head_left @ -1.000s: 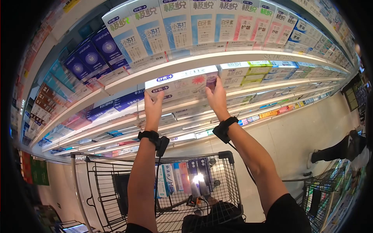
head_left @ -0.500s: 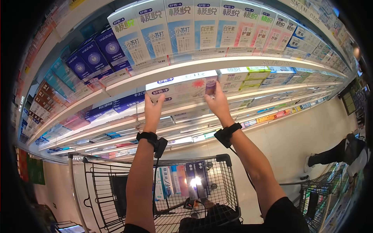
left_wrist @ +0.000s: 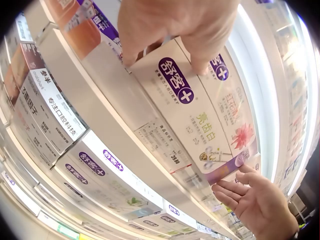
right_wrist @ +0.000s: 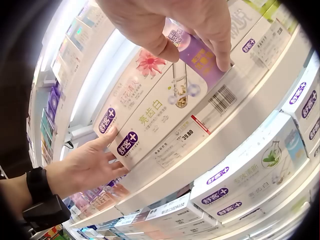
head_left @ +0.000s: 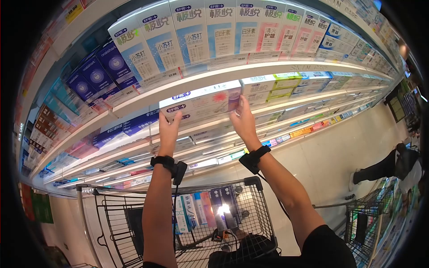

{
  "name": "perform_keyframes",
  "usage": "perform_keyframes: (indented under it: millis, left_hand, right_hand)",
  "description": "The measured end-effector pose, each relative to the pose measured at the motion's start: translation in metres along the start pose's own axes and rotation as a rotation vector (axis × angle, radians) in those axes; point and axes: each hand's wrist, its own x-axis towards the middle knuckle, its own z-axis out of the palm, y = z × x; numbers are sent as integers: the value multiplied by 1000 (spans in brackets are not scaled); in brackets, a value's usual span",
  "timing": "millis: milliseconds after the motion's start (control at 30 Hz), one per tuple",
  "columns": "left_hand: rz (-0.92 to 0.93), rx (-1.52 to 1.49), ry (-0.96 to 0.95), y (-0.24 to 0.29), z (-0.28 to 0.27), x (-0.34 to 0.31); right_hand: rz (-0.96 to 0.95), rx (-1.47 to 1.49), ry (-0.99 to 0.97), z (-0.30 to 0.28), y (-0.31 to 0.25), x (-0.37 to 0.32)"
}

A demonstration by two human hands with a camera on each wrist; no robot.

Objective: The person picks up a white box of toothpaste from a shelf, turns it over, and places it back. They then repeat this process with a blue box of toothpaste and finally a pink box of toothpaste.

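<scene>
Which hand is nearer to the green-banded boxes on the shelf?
The right. The right hand is at the purple end of the white packaging, the end towards the green-banded boxes; the left hand is at the opposite end, farther away.

Upright cartons [head_left: 192, 33] stand in a row on the upper shelf [head_left: 250, 69]. Below, at the front of the lower shelf [right_wrist: 250, 122], a long box [head_left: 196, 105] lies between the left grip [head_left: 168, 131] and right grip [head_left: 245, 123]. Stacked boxes [head_left: 261, 91] stand to its right. Before the shelves is a cart [head_left: 254, 182] with packs [head_left: 201, 210] in it; another cart [head_left: 373, 214] stands right.
</scene>
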Motion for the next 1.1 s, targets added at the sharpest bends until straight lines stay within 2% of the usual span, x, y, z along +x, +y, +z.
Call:
perform_keyframes:
  millis: [267, 367, 567, 700, 900, 1100]
  left_hand:
    - [-10, -30, -14, 9, 4, -4]
    - [-24, -34, -11, -4, 4, -1]
    - [-60, -55, 28, -3, 9, -1]
    - [-87, -76, 18, 3, 9, -2]
    - [-75, -56, 14, 7, 9, -4]
    - [-99, -6, 17, 11, 9, -4]
  right_hand:
    - [-3, 67, -35, 0, 15, 3]
    - [25, 171, -97, -3, 21, 6]
    - [-12, 196, -107, -4, 22, 5]
    - [44, 176, -130, -7, 17, 4]
    - [-32, 145, -114, -7, 20, 5]
    - [8, 146, -119, -10, 12, 2]
